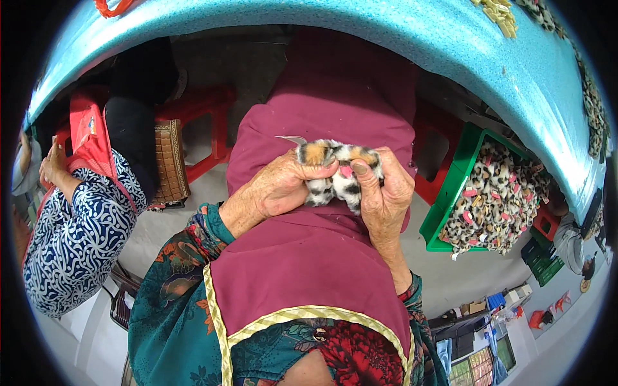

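Above my lap I hold a small spotted plush piece (351, 188), white with black and orange patches. A pink patch shows near its middle, and a pale tag-like strip (293, 138) sticks out at its upper left. My left hand (273, 186) is closed on its left part, thumb across the top. My right hand (391, 196) grips the right side, with the thumb pressed beside the pink patch. The fingers behind the plush are partly hidden. A maroon apron (309, 257) with yellow trim covers my lap.
At right, a green crate (432, 222) carries a heap of similar spotted plush pieces (492, 206). A blue-covered table (399, 29) curves across the front, with more pieces along its right side. Red stools (209, 112) stand on the floor. At left sits another person in a patterned blue garment (87, 238).
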The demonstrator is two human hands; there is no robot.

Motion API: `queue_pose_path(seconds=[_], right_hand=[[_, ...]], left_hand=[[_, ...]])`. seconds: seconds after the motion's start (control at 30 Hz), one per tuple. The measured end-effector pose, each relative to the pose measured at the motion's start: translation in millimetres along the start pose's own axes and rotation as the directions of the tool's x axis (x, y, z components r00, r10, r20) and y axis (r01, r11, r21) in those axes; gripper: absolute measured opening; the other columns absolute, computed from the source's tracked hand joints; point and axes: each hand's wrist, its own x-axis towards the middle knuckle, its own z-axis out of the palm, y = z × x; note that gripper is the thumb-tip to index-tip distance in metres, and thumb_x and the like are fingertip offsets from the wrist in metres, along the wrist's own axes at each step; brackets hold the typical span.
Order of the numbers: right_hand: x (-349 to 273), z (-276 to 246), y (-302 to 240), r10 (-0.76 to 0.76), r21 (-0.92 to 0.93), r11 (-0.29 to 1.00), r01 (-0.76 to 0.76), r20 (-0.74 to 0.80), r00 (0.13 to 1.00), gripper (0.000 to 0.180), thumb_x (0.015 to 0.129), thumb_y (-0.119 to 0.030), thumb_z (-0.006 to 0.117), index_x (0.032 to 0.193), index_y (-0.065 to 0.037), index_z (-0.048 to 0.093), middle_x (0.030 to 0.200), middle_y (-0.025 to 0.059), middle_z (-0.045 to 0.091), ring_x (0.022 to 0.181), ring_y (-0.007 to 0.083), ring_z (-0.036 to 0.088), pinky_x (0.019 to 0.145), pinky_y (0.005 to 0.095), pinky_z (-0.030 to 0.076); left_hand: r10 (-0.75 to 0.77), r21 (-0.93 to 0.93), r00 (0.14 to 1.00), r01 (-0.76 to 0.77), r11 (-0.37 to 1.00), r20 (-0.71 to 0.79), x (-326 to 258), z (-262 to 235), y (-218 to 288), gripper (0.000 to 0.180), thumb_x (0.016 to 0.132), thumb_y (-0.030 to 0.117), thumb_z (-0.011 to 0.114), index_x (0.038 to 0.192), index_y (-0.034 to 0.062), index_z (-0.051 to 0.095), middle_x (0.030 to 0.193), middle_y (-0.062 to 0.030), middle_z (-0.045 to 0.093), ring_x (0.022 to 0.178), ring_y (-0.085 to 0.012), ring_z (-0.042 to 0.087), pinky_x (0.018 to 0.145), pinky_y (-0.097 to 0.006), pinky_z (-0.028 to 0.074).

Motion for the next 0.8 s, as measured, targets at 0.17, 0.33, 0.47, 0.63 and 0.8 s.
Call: queue_pose_path(seconds=[0.17, 0.33, 0.47, 0.63, 0.8], right_hand=[[-3, 3, 0, 0.111, 0.038, 0.993, -0.110, -0.043, 0.993, 0.025, 0.088, -0.017, 0.062, 0.075, 0.002, 0.053, 0.057, 0.0034, 0.045, 0.052, 0.0074, 0.039, 0.045, 0.0256, 0.034], [1, 4, 8, 0.201, -0.078, 0.977, -0.199, 0.028, 0.979, 0.016, 0.087, -0.013, 0.063, 0.083, 0.001, 0.057, 0.064, 0.0061, 0.058, 0.056, 0.0116, 0.052, 0.052, 0.0247, 0.041], [8, 6, 10, 0.099, -0.072, 0.991, -0.115, -0.206, 0.974, 0.021, 0.080, -0.008, 0.069, 0.094, 0.001, 0.057, 0.085, 0.0082, 0.058, 0.064, 0.0127, 0.054, 0.056, 0.0246, 0.045], [-5, -9, -11, 0.259, 0.071, 0.966, -0.250, -0.190, 0.947, 0.017, 0.081, -0.003, 0.066, 0.095, 0.002, 0.056, 0.080, 0.0059, 0.059, 0.062, 0.0081, 0.055, 0.053, 0.0211, 0.046], [1, 10, -19, 0.453, 0.368, 0.838, -0.402, -0.058, 0.890, 0.014, 0.084, -0.004, 0.064, 0.093, 0.004, 0.055, 0.075, 0.0075, 0.061, 0.065, 0.0099, 0.060, 0.055, 0.0221, 0.051]], left_hand=[[-0.024, 0.102, 0.992, 0.011, 0.995, 0.125, 0, -15, -12, 0.032, 0.081, 0.010, 0.068, 0.111, 0.0057, 0.058, 0.105, -0.0009, 0.062, 0.098, -0.0127, 0.057, 0.087, -0.031, 0.046], [0.013, 0.055, 0.993, -0.019, 0.998, 0.114, 4, -6, -10, 0.030, 0.080, 0.013, 0.070, 0.106, 0.0037, 0.060, 0.100, -0.0008, 0.062, 0.092, -0.0121, 0.060, 0.083, -0.028, 0.049], [0.065, 0.154, 0.996, -0.056, 0.986, -0.055, 7, 4, -7, 0.028, 0.080, 0.015, 0.071, 0.103, 0.0038, 0.060, 0.093, -0.0007, 0.063, 0.090, -0.0109, 0.059, 0.082, -0.026, 0.048], [0.488, 0.553, 0.869, -0.368, 0.747, -0.082, 8, 4, -5, 0.024, 0.082, 0.017, 0.069, 0.099, 0.0011, 0.063, 0.092, -0.0035, 0.065, 0.082, -0.0097, 0.058, 0.076, -0.025, 0.047], [0.779, 0.776, 0.436, -0.622, -0.101, 0.451, 23, -2, -1, 0.027, 0.068, 0.013, 0.072, 0.091, 0.0004, 0.065, 0.082, -0.0091, 0.064, 0.081, -0.0216, 0.058, 0.079, -0.034, 0.042]])
